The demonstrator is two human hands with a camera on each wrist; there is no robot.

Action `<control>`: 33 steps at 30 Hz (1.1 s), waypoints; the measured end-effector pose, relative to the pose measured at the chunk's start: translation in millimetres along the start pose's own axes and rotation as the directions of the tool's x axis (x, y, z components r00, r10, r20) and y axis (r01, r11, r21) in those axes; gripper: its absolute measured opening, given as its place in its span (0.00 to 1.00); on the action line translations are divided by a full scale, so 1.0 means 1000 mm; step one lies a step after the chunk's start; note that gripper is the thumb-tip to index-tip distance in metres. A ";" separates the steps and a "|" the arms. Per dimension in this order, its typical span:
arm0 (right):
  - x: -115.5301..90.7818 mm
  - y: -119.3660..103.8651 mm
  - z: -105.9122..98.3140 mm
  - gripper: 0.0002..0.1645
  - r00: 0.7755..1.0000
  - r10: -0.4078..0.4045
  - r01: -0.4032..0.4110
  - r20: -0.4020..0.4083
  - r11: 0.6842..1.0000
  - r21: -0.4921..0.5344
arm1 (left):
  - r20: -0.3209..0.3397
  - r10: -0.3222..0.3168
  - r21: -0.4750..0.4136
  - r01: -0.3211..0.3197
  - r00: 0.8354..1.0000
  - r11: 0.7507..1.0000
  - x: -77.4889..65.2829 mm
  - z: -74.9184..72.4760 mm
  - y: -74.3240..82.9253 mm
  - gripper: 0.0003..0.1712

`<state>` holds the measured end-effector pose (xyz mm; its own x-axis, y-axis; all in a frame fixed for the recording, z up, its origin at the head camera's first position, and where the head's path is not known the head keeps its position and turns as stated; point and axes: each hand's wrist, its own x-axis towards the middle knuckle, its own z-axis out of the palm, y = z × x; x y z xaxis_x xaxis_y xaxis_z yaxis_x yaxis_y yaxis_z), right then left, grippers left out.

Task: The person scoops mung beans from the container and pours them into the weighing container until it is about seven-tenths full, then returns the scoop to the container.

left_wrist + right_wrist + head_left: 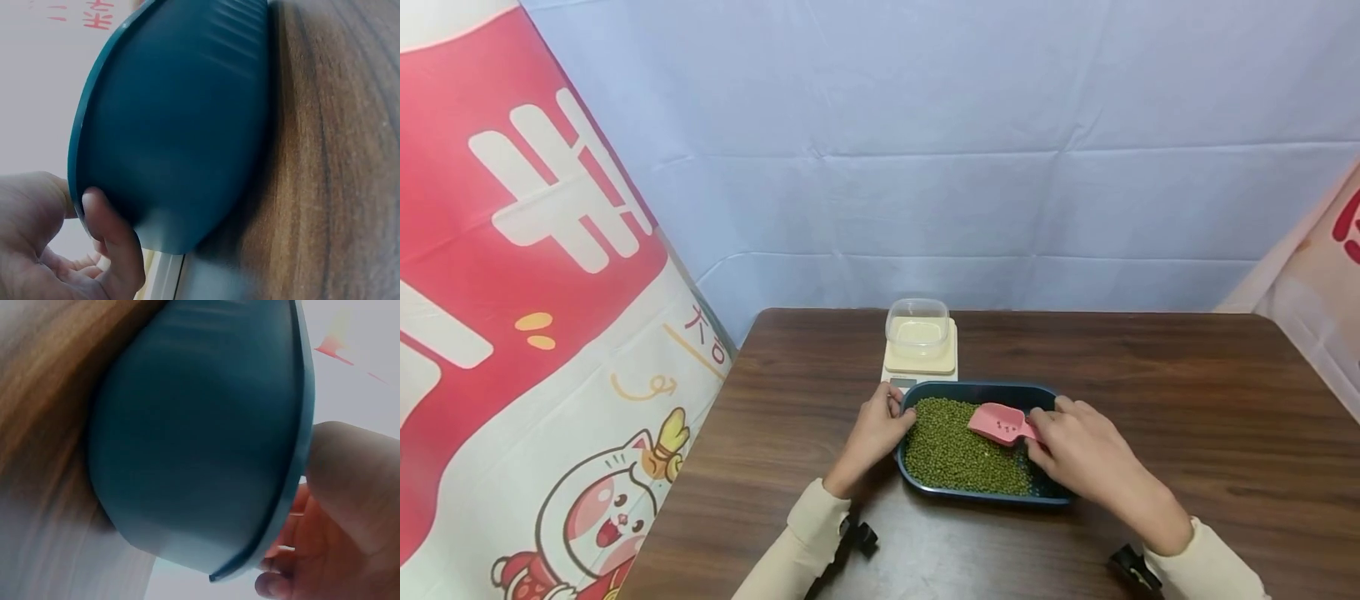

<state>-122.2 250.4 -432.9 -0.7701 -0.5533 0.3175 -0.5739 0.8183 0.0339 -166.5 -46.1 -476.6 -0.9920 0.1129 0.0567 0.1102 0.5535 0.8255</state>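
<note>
A dark blue tray stands on the table, holding a broad layer of small green mung beans. My left hand pinches the tray's left rim; the left wrist view shows a finger against the outer wall. In my right hand is the handle of a pink scoop, over the right part of the beans. A few small dark specks show in the scoop's bowl. The right wrist view has the tray's outer wall hiding the scoop, with the right hand's curled fingers beyond the rim.
Behind the tray sits a cream kitchen scale bearing a clear plastic container. The wooden table reaches back to a pale cloth backdrop. A printed red-and-white cloth hangs at the left.
</note>
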 end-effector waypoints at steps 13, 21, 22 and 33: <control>-0.003 -0.001 -0.002 0.08 0.983 0.118 -0.144 0.143 0.971 0.190 | 0.028 0.023 0.014 -0.024 0.999 1.000 -0.011 -0.004 -0.005 0.14; -0.002 0.006 -0.005 0.08 0.989 0.089 -0.109 0.121 0.980 0.168 | 0.028 0.019 0.031 -0.020 0.999 0.999 -0.012 -0.004 -0.006 0.14; -0.003 0.007 -0.006 0.08 0.990 0.084 -0.103 0.117 0.981 0.164 | 0.025 0.020 0.035 -0.021 0.999 0.999 -0.012 -0.004 -0.006 0.13; -0.005 0.014 -0.019 0.10 0.987 0.060 -0.078 0.147 0.989 0.124 | 0.019 0.072 0.011 -0.073 0.997 0.997 -0.017 -0.004 -0.006 0.14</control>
<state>-121.1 268.1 -416.1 -0.8357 -0.5203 0.1758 -0.5418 0.8335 -0.1084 -151.1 -54.5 -480.7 -0.9801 0.1684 0.1055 0.1826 0.5530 0.8129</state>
